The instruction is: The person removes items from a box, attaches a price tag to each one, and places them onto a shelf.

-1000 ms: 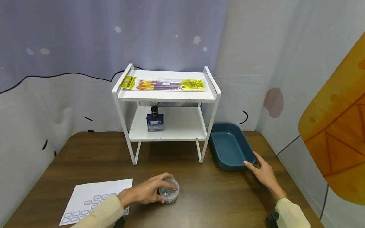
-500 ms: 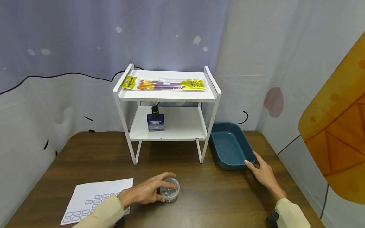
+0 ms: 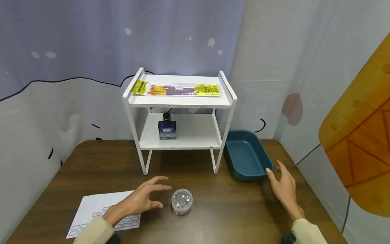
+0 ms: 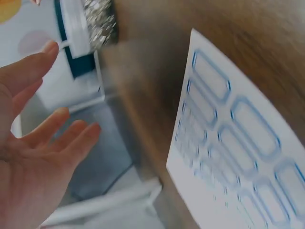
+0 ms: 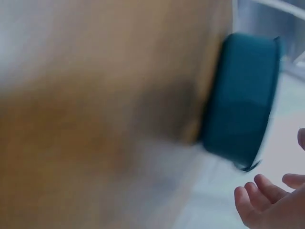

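Note:
A round clear jar (image 3: 181, 202) filled with small silvery pieces stands on the table. Just left of it is my left hand (image 3: 141, 200), fingers spread and apart from the jar, over a white sheet of blue-framed labels (image 3: 91, 206). The left wrist view shows the same hand (image 4: 43, 143) with nothing in it, and the label sheet (image 4: 238, 138) lying flat. My right hand (image 3: 284, 186) is loosely spread at the near right corner of a teal tray (image 3: 246, 156). In the right wrist view its fingers sit just off the tray's wall (image 5: 243, 100).
A white two-tier rack (image 3: 179, 145) stands at the back of the brown table (image 3: 213, 217). On its upper shelf lies a packet of paintbrushes (image 3: 176, 89); a blue perfume bottle (image 3: 167, 128) is on the lower one. Printed curtains (image 3: 195, 40) hang behind.
My left hand has let go of the jar and drawn back to the left. My right hand has released the tray's corner and shifted slightly right. Jar and tray stay in place.

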Available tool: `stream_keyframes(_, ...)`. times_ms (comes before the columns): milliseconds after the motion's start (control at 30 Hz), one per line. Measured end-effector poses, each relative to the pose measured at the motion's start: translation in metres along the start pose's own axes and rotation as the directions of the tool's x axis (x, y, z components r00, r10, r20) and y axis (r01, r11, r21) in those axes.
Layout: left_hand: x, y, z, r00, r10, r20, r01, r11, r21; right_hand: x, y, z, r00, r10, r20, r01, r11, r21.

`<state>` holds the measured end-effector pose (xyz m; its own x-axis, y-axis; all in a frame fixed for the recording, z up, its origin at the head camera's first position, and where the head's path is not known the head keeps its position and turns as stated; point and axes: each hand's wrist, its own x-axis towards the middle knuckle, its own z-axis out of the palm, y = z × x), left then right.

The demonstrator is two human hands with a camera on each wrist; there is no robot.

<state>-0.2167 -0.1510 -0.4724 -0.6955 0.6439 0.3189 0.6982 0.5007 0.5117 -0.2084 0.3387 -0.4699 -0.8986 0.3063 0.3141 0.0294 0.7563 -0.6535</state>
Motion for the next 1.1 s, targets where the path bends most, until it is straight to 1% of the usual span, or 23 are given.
stream_keyframes(67,-0.009,-0.001,-0.008,0.998,-0.036,-0.052,0.038,0.999,0.021,-0.001,-0.017,0.001,0.998,-0.058,-0.017,0.058,0.998,0.008)
stream_keyframes(133,-0.019,-0.002,-0.016,0.992,-0.073,-0.106,0.078,0.996,0.046,-0.003,-0.036,0.002,0.993,-0.121,-0.012,0.122,0.992,0.023)
stream_keyframes(200,-0.028,-0.004,-0.022,0.982,-0.104,-0.155,0.117,0.99,0.075,-0.007,-0.055,0.007,0.983,-0.183,0.001,0.183,0.982,0.048)
stream_keyframes(300,-0.043,-0.007,-0.029,0.969,-0.125,-0.214,0.153,0.981,0.117,-0.016,-0.085,0.02,0.961,-0.276,0.027,0.271,0.956,0.108)
stream_keyframes(400,-0.058,-0.012,-0.037,0.956,-0.153,-0.251,0.192,0.971,0.142,-0.03,-0.118,0.039,0.925,-0.376,0.06,0.359,0.913,0.194)
stream_keyframes(467,-0.067,-0.015,-0.043,0.946,-0.193,-0.261,0.234,0.962,0.137,-0.041,-0.141,0.051,0.888,-0.448,0.101,0.416,0.878,0.236)
stream_keyframes(500,-0.072,-0.016,-0.046,0.941,-0.217,-0.261,0.258,0.957,0.131,-0.047,-0.152,0.056,0.866,-0.483,0.132,0.441,0.861,0.254)
stream_keyframes(567,-0.082,-0.02,-0.05,0.926,-0.275,-0.258,0.314,0.941,0.123,-0.06,-0.173,0.066,0.807,-0.549,0.217,0.484,0.826,0.288)
stream_keyframes(600,-0.086,-0.021,-0.052,0.918,-0.308,-0.251,0.346,0.93,0.121,-0.067,-0.182,0.07,0.772,-0.578,0.265,0.502,0.809,0.304)
stream_keyframes(633,-0.091,-0.024,-0.054,0.908,-0.341,-0.244,0.378,0.918,0.121,-0.074,-0.191,0.075,0.731,-0.606,0.314,0.517,0.792,0.324)
stream_keyframes(700,-0.1,-0.028,-0.056,0.887,-0.398,-0.234,0.434,0.892,0.126,-0.088,-0.208,0.084,0.641,-0.647,0.412,0.531,0.762,0.371)
stream_keyframes(767,-0.108,-0.034,-0.057,0.869,-0.437,-0.23,0.474,0.87,0.139,-0.102,-0.223,0.096,0.547,-0.679,0.49,0.545,0.733,0.408)
stream_keyframes(867,-0.119,-0.042,-0.059,0.85,-0.468,-0.241,0.509,0.848,0.148,-0.125,-0.24,0.117,0.404,-0.729,0.553,0.624,0.661,0.417)
stream_keyframes(900,-0.122,-0.044,-0.059,0.845,-0.473,-0.25,0.517,0.842,0.154,-0.132,-0.245,0.125,0.361,-0.733,0.576,0.641,0.644,0.417)
stream_keyframes(933,-0.125,-0.046,-0.06,0.84,-0.478,-0.258,0.525,0.836,0.16,-0.138,-0.249,0.132,0.325,-0.737,0.592,0.672,0.621,0.403)
stream_keyframes(967,-0.128,-0.047,-0.06,0.832,-0.489,-0.262,0.538,0.827,0.165,-0.144,-0.253,0.14,0.294,-0.736,0.609,0.697,0.601,0.391)
stream_keyframes(1000,-0.131,-0.049,-0.061,0.825,-0.498,-0.267,0.55,0.818,0.17,-0.148,-0.256,0.147,0.266,-0.73,0.63,0.712,0.589,0.382)
stream_keyframes(1033,-0.134,-0.051,-0.062,0.82,-0.502,-0.273,0.556,0.812,0.176,-0.152,-0.259,0.154,0.246,-0.722,0.647,0.727,0.579,0.369)
stream_keyframes(1067,-0.137,-0.052,-0.062,0.816,-0.508,-0.275,0.563,0.806,0.182,-0.156,-0.262,0.159,0.24,-0.712,0.66,0.742,0.573,0.348)
stream_keyframes(1100,-0.139,-0.053,-0.063,0.816,-0.508,-0.277,0.564,0.804,0.187,-0.158,-0.264,0.166,0.236,-0.704,0.67,0.758,0.565,0.326)
